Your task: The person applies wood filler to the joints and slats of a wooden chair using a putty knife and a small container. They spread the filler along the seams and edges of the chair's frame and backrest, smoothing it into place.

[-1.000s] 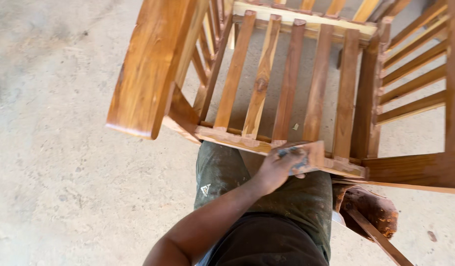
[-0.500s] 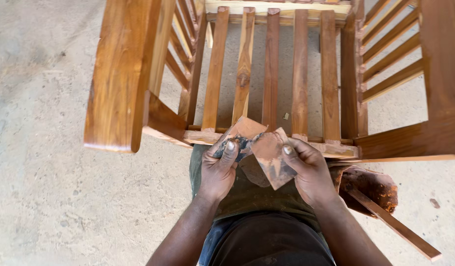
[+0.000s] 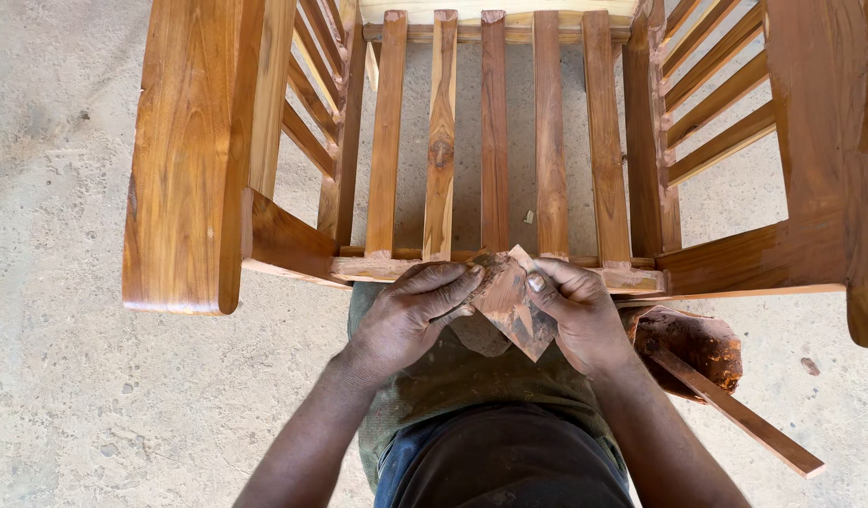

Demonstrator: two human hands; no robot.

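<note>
Sheet of sandpaper [image 3: 511, 303] in my grip: reddish-brown, dusty pink patches, darker worn streaks. My left hand [image 3: 410, 315] and right hand [image 3: 580, 315]: smeared with grey-brown dust. Wooden chair [image 3: 185, 160]: warm honey-orange with darker brown grain streaks; slats mid-brown, one with a dark knot. Front rail [image 3: 378, 268]: paler, pinkish filler marks at the joints. Trousers [image 3: 453, 376]: olive green, stained. Container [image 3: 693, 343] at my right: rusty red-brown, caked. Stick [image 3: 735, 414] in it: reddish wood. Floor [image 3: 67, 395]: pale grey concrete, speckled.
</note>
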